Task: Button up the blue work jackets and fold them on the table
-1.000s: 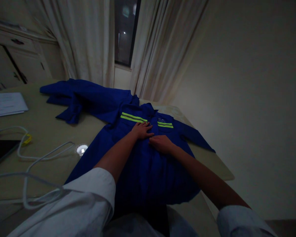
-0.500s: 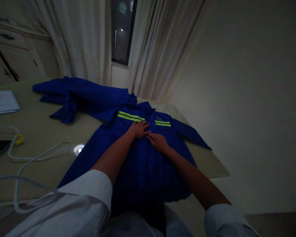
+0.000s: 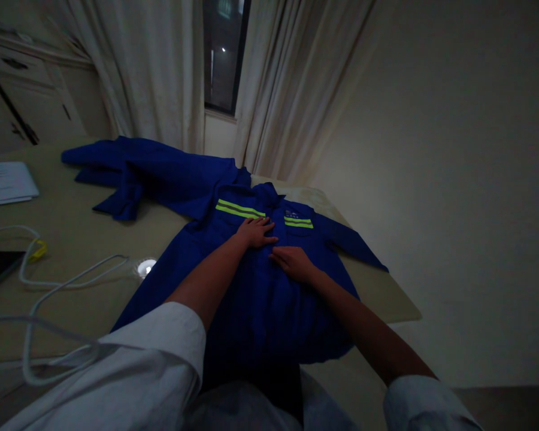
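Note:
A blue work jacket [image 3: 263,311] lies front up on the table, with yellow-green reflective strips across its chest and its collar toward the window. My left hand [image 3: 255,232] rests flat on the chest just below the wider strip, fingers spread. Beside it, slightly nearer to me, my right hand [image 3: 293,262] has its fingers together at the front placket, pinching the cloth there. Its fingertips are partly hidden by the hand. The jacket's lower edge hangs over the table's near side.
Another blue garment [image 3: 161,173] lies on the table [image 3: 161,230] at the back left. Left of the jacket are a white cable [image 3: 72,284], a small round shiny object [image 3: 145,267], a dark flat device [image 3: 0,266] and papers [image 3: 6,182]. A wall [image 3: 453,209] stands at the right.
My right hand has slid a little toward me and right along the placket, opening a small gap from the left hand. My left hand stays on the jacket's chest.

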`<state>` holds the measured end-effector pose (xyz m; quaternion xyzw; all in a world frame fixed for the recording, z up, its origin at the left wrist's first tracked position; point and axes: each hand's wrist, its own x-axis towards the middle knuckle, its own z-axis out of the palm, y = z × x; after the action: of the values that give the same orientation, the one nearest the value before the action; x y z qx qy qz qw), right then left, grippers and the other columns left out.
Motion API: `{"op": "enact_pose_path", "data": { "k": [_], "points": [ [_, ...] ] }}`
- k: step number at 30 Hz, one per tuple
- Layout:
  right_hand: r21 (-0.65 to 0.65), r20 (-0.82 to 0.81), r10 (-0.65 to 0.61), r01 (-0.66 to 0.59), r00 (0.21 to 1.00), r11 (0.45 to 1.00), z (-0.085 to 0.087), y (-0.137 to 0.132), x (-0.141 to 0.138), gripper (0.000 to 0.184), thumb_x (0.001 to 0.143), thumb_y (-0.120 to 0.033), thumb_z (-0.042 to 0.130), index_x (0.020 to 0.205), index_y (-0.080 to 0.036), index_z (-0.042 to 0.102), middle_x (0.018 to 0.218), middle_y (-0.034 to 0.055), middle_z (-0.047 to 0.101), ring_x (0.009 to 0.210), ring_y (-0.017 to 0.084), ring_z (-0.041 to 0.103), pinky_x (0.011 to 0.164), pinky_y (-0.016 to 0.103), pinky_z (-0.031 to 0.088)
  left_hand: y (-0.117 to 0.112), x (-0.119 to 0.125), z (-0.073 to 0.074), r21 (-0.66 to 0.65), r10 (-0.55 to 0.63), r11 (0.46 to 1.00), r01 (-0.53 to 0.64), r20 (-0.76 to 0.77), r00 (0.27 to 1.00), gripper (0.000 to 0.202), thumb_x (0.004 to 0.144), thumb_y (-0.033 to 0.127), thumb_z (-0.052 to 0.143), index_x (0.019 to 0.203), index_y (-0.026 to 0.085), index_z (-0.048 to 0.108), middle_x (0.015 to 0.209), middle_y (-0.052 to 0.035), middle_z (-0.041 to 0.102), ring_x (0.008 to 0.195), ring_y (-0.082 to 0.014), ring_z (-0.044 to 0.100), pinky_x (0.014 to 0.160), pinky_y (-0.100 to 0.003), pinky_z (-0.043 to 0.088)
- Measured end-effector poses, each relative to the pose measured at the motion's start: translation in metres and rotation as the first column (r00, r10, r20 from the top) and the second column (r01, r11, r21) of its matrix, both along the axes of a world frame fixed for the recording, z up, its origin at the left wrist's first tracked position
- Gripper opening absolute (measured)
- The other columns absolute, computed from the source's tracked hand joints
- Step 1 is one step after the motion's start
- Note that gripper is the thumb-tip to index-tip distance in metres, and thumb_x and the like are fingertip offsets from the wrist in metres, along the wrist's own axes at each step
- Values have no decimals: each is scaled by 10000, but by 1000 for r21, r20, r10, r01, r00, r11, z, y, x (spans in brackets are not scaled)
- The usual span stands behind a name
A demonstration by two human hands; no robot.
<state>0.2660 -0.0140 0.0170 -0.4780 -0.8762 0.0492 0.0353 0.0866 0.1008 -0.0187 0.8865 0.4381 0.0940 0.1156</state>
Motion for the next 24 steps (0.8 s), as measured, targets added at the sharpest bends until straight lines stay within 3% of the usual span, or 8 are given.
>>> {"op": "enact_pose_path", "data": {
  "k": [4, 7, 9, 15, 24],
  "points": [
    [-45, -294, -98, 89, 951, 995, -14, 2, 4, 345, 1097, -357, 433, 796, -215, 524, 765, -7, 625, 735, 157, 597, 704, 248, 360, -4, -1, -2, 80, 9, 997, -13, 46, 999, 754, 975, 722, 378, 1585, 282, 430, 1684, -88, 370, 1552, -304, 336, 1245, -514, 247],
    [-60, -417, -108, 91, 902, 994, -20, 4, 6, 336, 1090, -370, 447, 799, -219, 522, 749, -16, 603, 724, 159, 592, 695, 252, 353, -7, -2, -3, 135, 47, 989, -60, 99, 994, 671, 1024, 614, 342, 1565, 232, 450, 1610, -106, 491, 1488, -277, 442, 1229, -464, 295],
    [-56, -426, -99, 83, 899, 995, -22, 3, 8, 341, 1087, -382, 461, 793, -221, 523, 743, -17, 599, 721, 161, 588, 694, 255, 346, -7, -2, -3, 130, 67, 988, -79, 98, 993, 655, 1040, 576, 306, 1573, 217, 432, 1613, -106, 487, 1493, -265, 437, 1234, -453, 293],
    [40, -334, -12, 27, 942, 999, -25, -1, 7, 391, 1103, -412, 440, 771, -218, 510, 734, -7, 591, 715, 153, 569, 686, 253, 326, -4, -3, 1, 34, 77, 997, -76, -41, 996, 685, 1051, 557, 232, 1638, 214, 316, 1724, -66, 265, 1589, -242, 253, 1284, -488, 176],
    [150, -230, 202, -171, 952, 974, -18, -17, 12, 393, 1101, -364, 434, 750, -205, 510, 694, -5, 566, 649, 135, 517, 649, 254, 301, -4, -5, 5, 12, 83, 997, -83, -51, 995, 729, 1041, 603, 238, 1652, 207, 281, 1732, -59, 237, 1599, -241, 221, 1288, -492, 153]
  ]
}}
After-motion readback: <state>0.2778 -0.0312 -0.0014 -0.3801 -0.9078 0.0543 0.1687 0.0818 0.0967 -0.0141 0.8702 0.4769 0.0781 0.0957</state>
